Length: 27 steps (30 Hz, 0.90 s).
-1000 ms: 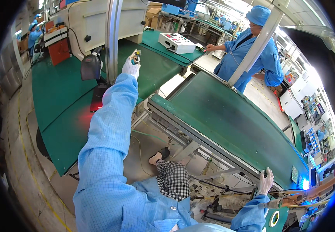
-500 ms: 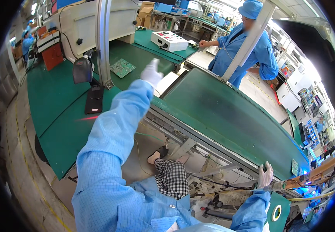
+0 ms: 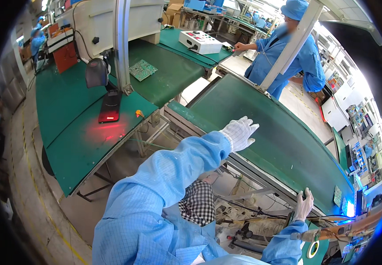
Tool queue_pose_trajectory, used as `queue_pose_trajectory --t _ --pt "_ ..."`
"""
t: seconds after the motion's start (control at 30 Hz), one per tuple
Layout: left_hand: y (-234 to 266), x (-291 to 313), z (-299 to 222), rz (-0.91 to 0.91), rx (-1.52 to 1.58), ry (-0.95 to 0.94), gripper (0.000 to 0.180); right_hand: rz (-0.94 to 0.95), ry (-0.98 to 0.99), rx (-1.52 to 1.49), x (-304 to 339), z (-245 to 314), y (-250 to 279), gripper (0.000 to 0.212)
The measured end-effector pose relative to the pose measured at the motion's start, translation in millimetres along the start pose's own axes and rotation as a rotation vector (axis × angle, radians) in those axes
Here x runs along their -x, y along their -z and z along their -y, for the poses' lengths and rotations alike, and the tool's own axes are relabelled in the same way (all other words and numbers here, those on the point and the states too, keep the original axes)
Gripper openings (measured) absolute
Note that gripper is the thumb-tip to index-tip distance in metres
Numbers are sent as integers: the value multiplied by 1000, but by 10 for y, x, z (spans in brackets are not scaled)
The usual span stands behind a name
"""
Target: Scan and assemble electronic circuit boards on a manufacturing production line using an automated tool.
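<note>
My left hand [image 3: 240,134], in a white glove, is over the near edge of the green conveyor belt [image 3: 261,119]. Its fingers are stretched out and hold nothing. At the belt's right end, my right hand [image 3: 304,205], also gloved, rests at the near rail with its fingers apart. Beyond it on the belt lies a small green circuit board [image 3: 338,195]. Another green circuit board [image 3: 143,70] lies on the dark green surface at the upper left, away from both hands.
A black barcode scanner [image 3: 97,73] on a stand casts red light on the green table [image 3: 67,145]. Metal posts [image 3: 121,44] rise near it. A white control box [image 3: 200,42] stands farther back. Across the belt, a person in blue [image 3: 283,53] reaches toward that box. A tape roll [image 3: 313,249] lies lower right.
My left hand has swung right and nearer, from beside the far left circuit board to the conveyor belt. Red scanner light now spreads wider on the table. My right hand stays at the rail.
</note>
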State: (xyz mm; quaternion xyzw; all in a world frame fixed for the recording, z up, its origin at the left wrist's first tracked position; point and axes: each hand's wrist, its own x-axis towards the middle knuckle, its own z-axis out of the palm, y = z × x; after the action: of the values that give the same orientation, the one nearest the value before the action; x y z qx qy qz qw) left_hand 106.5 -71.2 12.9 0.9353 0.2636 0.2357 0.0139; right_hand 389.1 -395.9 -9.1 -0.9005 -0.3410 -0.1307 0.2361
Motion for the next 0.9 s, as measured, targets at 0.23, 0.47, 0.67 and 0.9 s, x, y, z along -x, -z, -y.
queue_pose_trajectory --t 0.23,0.47,0.67,0.9 --pt "-13 60 -12 31 0 -16 52 -10 10 22 38 10 29 45" --pt "183 -42 -137 44 146 -76 48 6 -40 -4 145 91 227 51" --pt "17 -23 91 6 8 -71 57 -176 69 57 -16 319 -42 49" --pt "-126 -102 -103 -1 -53 -146 58 -177 -59 -383 -182 -123 6 52"
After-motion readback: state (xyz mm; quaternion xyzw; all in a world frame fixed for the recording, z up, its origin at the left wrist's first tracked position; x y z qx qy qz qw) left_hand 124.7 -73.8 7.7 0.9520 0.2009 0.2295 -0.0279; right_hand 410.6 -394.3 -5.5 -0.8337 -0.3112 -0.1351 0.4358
